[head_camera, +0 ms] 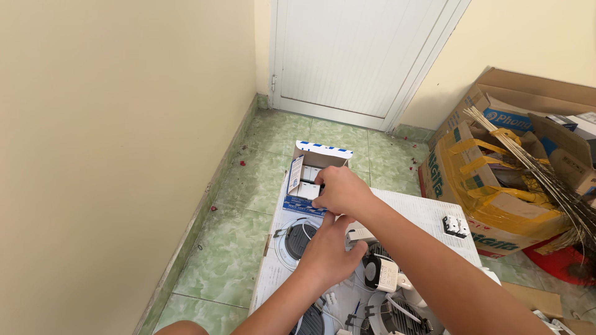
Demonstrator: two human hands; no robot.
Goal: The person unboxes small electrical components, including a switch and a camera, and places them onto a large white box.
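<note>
Right hand (338, 191) reaching into small blue-white box (313, 177) at far edge of white board (422, 214), fingers curling over white pieces inside; grasp unclear. Left hand (326, 251) loosely clenched, resting near round downlight (297, 241).

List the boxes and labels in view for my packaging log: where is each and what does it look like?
Small box: on the floor ahead, open, white with blue trim; right hand reaches in.
Large carton: right side, brown cardboard, yellow tape, green print.
Label: blue patch on the carton's flap.
Left hand: over a round lamp.
</note>
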